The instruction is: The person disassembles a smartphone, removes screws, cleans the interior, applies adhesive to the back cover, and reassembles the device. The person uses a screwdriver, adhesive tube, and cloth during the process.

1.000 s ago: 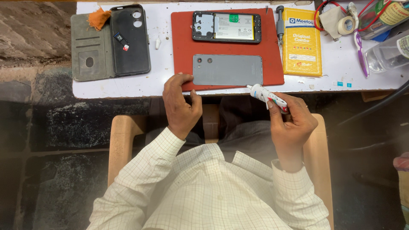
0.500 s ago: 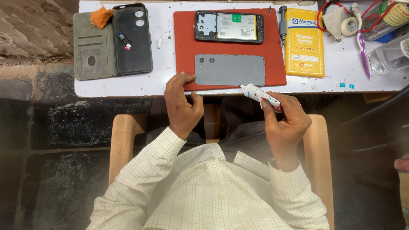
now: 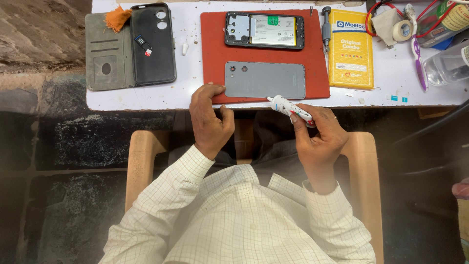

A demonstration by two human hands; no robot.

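White glue tube (image 3: 292, 109) with red and green markings is lying slanted in the right hand (image 3: 318, 139), nozzle pointing up-left at the near right corner of the grey phone back cover (image 3: 265, 79); tip looks just at the cover's edge, contact unclear. Right grip is clamping on the tube. Left hand (image 3: 210, 117) is resting at the counter (image 3: 195, 93) edge, fingertips touching the red mat (image 3: 215, 58) beside the cover's left end, grip loosely curled, holding nothing. Cover is lying flat on the mat near edge; opened phone body (image 3: 264, 30) is sitting above it, apart. Screwdriver (image 3: 326, 27) and yellow packet (image 3: 351, 48) are lying right of the mat. Grey wallet case (image 3: 129, 46) with orange cloth (image 3: 118, 17) is sitting left. Tape roll (image 3: 402, 30), purple toothbrush (image 3: 419, 61) far right. Nothing is blocking between nozzle and cover.
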